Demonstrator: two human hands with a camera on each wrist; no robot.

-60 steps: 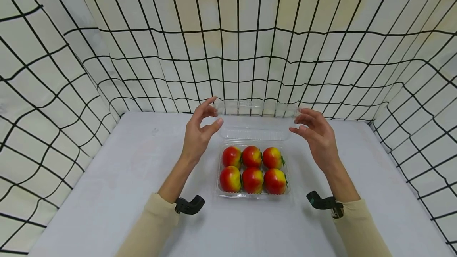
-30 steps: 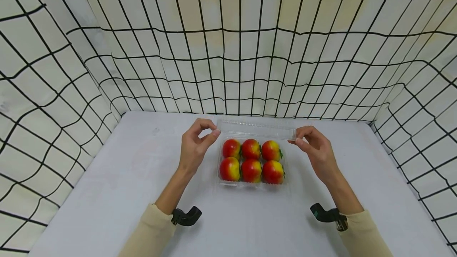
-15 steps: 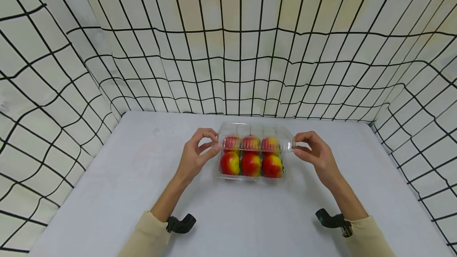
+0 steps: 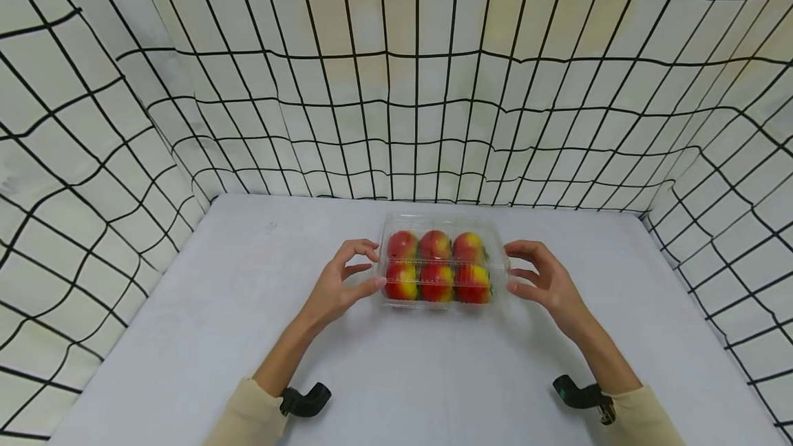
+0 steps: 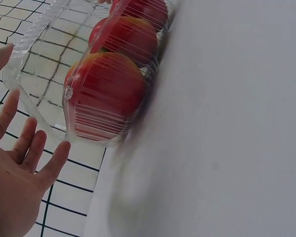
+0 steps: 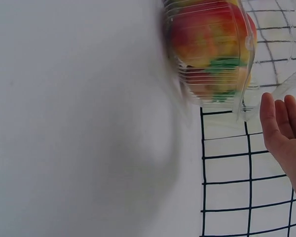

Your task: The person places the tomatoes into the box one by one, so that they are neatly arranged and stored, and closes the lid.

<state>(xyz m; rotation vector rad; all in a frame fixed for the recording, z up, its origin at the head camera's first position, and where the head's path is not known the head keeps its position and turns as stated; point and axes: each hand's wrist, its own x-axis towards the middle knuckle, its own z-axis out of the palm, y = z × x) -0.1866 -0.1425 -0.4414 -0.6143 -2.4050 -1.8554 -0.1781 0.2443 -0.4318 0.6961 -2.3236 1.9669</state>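
A clear plastic clamshell box (image 4: 441, 305) stands on the table, holding several red-and-yellow fruits (image 4: 436, 283) with green leaf tips in two rows. Its hinged see-through lid (image 4: 442, 222) slants over the fruits, and in the wrist views a gap shows between lid and base. My left hand (image 4: 339, 285) is at the lid's left side, fingers spread and fingertips at its edge (image 5: 19, 182). On the right side my right hand (image 4: 545, 284) has its fingertips at the lid's edge, fingers fairly straight in the right wrist view (image 6: 286, 133). Whether each fingertip touches, I cannot tell.
A white table (image 4: 409, 377) lies under the box. Black netting (image 4: 434, 81) over pale walls rises behind and on both sides. Each wrist carries a black camera mount (image 4: 306, 401), below beige sleeves.
The lid has swung from standing up behind the box forward and down over the fruits. Both hands came toward me with it, and the grip at its sides has loosened.
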